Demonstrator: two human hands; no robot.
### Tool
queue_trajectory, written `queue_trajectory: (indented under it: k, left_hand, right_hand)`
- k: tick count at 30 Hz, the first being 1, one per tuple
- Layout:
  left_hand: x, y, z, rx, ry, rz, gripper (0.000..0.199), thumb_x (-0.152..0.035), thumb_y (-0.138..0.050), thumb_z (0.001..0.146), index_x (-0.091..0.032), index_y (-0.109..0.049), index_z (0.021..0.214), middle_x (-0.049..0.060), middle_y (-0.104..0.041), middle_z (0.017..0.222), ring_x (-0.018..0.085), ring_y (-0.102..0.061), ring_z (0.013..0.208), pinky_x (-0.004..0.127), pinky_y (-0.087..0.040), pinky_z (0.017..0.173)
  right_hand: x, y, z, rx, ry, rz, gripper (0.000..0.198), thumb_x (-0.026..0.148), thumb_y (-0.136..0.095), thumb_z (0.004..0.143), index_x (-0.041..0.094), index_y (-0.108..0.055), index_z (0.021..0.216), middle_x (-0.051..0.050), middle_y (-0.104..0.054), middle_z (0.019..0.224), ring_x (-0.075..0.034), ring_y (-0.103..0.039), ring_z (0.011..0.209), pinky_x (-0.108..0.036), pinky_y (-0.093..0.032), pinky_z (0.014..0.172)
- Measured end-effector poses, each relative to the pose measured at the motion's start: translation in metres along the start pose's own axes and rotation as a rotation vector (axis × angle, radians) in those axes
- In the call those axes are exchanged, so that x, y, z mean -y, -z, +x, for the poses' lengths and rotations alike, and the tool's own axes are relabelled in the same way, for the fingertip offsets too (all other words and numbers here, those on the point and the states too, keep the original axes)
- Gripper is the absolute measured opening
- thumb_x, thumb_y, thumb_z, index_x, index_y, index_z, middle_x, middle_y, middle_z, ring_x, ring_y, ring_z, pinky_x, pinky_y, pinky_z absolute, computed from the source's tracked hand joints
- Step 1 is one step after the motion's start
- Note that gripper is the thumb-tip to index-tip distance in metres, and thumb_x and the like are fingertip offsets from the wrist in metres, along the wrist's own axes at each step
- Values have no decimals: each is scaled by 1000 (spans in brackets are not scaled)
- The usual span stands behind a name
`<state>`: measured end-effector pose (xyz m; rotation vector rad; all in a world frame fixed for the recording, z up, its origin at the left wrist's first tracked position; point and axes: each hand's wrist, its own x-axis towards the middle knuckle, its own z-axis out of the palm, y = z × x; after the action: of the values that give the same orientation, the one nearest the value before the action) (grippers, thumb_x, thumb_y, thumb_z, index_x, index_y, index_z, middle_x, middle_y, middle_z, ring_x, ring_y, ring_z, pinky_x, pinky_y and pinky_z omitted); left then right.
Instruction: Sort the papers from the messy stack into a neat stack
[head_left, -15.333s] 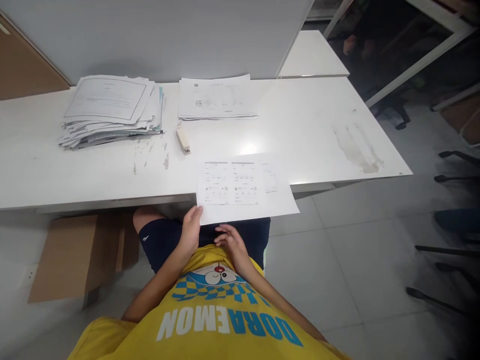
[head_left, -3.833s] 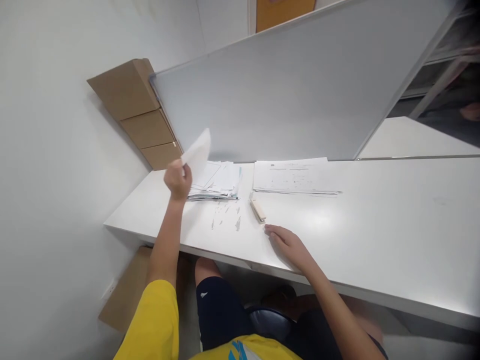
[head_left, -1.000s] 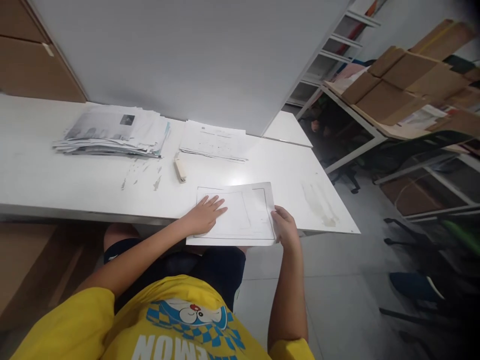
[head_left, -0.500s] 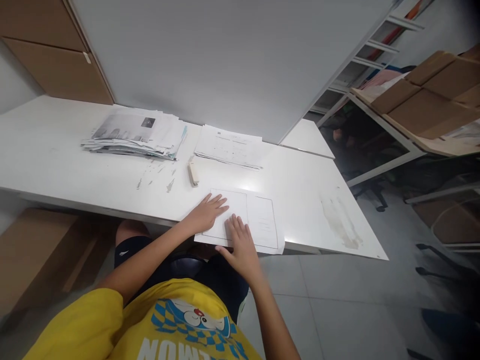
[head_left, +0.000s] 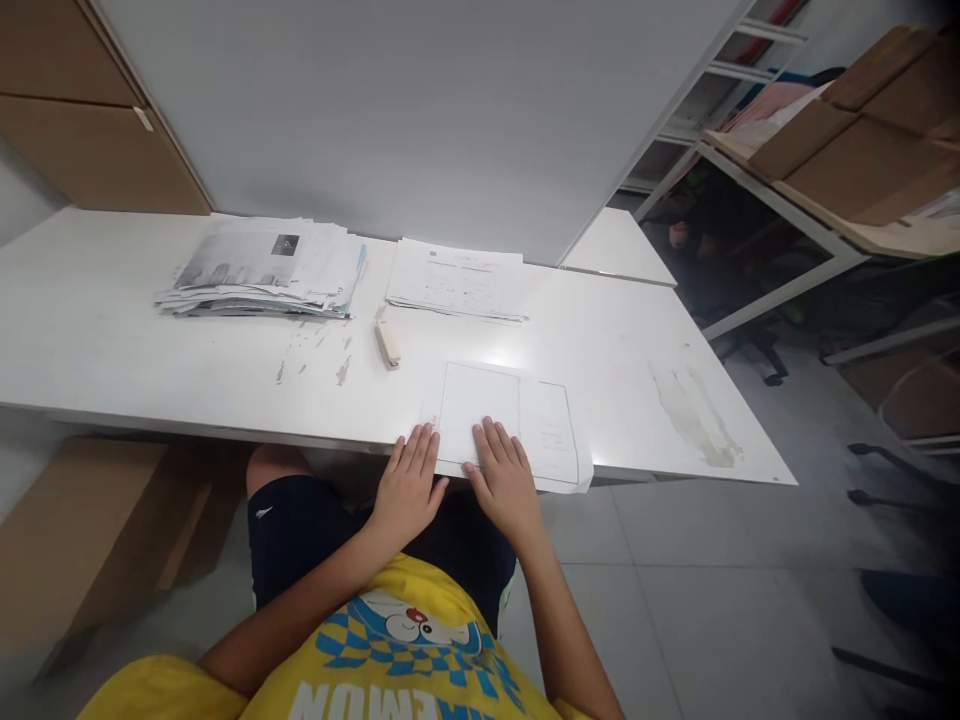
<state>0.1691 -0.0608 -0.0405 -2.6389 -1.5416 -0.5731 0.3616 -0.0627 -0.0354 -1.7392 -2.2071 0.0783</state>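
Cream in colour, the stapler [head_left: 387,343] lies slantwise on the table, between the bordered sheets [head_left: 484,395] and two piles of paper. Those sheets overlap to its right and closer to the person, their lower edge jutting past the table's front. Both hands cover part of that edge. The right hand [head_left: 506,480] lies flat on the sheets, nearer the person than the stapler, fingers extended and grasping nothing. The left hand [head_left: 409,485] is equally loose, fingertips at the sheets' near left corner.

Left of the stapler and farther back sits a thick, uneven stack of papers [head_left: 259,265], a grey picture on top; just beyond it is a thinner pile [head_left: 457,280], printed and squarer.

Glossy white, the table [head_left: 592,330] bears dark flecks left of the stapler and a brownish smear [head_left: 697,415] well to its right. Behind the stapler, a grey panel [head_left: 390,110] closes off the back; brown cardboard [head_left: 105,150] stands at far left. Well to the stapler's right are pale floor tiles [head_left: 645,610], chair legs [head_left: 874,498] and a wood-topped table [head_left: 889,235] loaded with cartons [head_left: 855,165].
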Motion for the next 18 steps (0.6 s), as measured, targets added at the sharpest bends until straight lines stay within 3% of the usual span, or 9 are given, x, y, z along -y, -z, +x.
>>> queue_trajectory:
  k: [8,14,18]
  left_hand:
    - [6,-7,0,-35,-33,-1,68,-15,-38,96,-12,-14,160,15,-39,157,28,-34,148,47,-31,121]
    - [8,-9,-2,-43,-55,-3,67,-12,-39,94,-12,-21,158,15,-35,159,29,-30,150,48,-32,121]
    - [8,-11,-2,-25,-48,-32,68,-12,-40,94,-12,-20,159,15,-34,160,28,-27,151,49,-30,122]
  right_hand:
    - [-4,-3,3,-20,32,-2,62,41,-37,102,25,-20,160,-11,-34,161,-28,-31,149,-52,-29,118]
    - [-4,0,5,7,26,-38,57,39,-33,104,23,-29,158,-10,-36,160,-27,-34,148,-48,-30,117]
    - [-5,1,5,16,32,-39,60,42,-34,103,23,-25,159,-10,-34,161,-27,-31,149,-49,-28,118]
